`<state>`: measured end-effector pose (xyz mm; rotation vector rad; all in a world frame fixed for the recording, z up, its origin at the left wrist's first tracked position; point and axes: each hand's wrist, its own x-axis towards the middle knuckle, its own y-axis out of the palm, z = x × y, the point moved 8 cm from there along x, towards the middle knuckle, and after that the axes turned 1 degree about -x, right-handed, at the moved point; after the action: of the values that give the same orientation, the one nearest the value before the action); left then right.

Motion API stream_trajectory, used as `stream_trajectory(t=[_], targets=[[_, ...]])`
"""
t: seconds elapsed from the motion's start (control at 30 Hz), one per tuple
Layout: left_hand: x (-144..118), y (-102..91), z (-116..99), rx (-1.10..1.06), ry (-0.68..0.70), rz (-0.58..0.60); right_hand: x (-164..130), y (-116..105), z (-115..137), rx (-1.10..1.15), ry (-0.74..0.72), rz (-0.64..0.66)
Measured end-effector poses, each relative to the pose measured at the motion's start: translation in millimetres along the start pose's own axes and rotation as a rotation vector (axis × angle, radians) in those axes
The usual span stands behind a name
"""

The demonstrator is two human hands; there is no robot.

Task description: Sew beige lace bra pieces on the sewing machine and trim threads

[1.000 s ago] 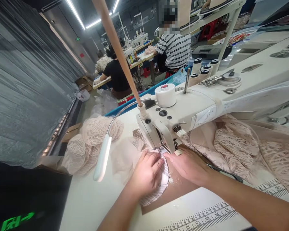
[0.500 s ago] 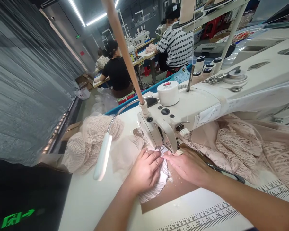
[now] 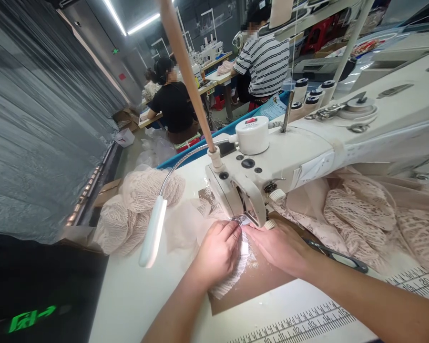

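Hands: both of mine are down at the needle end, their fingertips close together. I cannot tell if the fingers pinch or only press.
Left hand (image 3: pixel 218 252): it lies palm down on top of the lace piece (image 3: pixel 240 269), with the fingers bent a little.
Right hand (image 3: pixel 280 247): it is low and stretched out, its fingertips at the lace edge, just under the machine.
Lace piece: from my fingertips, it hangs back toward 6 o'clock, partly under my left hand.
Sewing machine (image 3: pixel 307 147): its big white arm runs from 12 o'clock out to 2 o'clock.
Brown sheet (image 3: pixel 268 286): it lies flat under the lace, showing most at 5 o'clock.
Thin cloth (image 3: pixel 184 226): it is see-through and spread out at 9 o'clock, near my left hand.
Lamp (image 3: pixel 153 232): its bendy neck comes down, and the long head hangs at 9 o'clock.
Lace bundles (image 3: pixel 153 188): they sit puffy between 9 and 10 o'clock, on the white counter (image 3: pixel 128 295).
Lace heap (image 3: pixel 361 209): it is crumpled at 3 o'clock.
Dark tool (image 3: pixel 355 263): it lies between 3 and 4 o'clock, partly hidden by my right arm.
Ruler marks (image 3: pixel 296 328): black lines at 5 o'clock.
Thread spools (image 3: pixel 328 90): a few stand at 1 o'clock.
People: a striped shirt (image 3: pixel 266 62) sits at 12 o'clock, a black shirt (image 3: pixel 175 109) at 11.
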<state>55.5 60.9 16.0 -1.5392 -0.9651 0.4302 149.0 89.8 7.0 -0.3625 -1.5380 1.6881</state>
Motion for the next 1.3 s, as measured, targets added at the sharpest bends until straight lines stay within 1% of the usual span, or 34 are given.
stream_trajectory(t=[0.17,0.37,0.63,0.87,0.97,1.07,1.2,1.3], targets=[[0,0.4,0,0.006,0.005,-0.005,-1,3,-1,-0.004,0.009,0.022],[0,0.5,3,-0.015,0.004,0.019,-3,4,-4,0.029,0.016,0.025],[3,-2.7,8,-0.006,-0.058,0.047,-2,2,-4,0.068,0.013,0.056],[-3,0.1,16,0.075,-0.124,0.074,-1,-1,-4,0.048,0.01,0.046],[-8,1.2,17,0.101,-0.14,0.084,-3,-6,-3,0.079,-0.021,0.008],[-11,-0.8,12,0.08,-0.094,0.084,-4,-10,-1,0.108,-0.067,-0.021],[-10,-4.2,2,0.021,0.021,0.073,-7,-5,6,0.123,-0.168,0.029],[-9,-4.3,-1,0.031,0.069,0.073,-9,-1,7,0.099,-0.175,0.025]])
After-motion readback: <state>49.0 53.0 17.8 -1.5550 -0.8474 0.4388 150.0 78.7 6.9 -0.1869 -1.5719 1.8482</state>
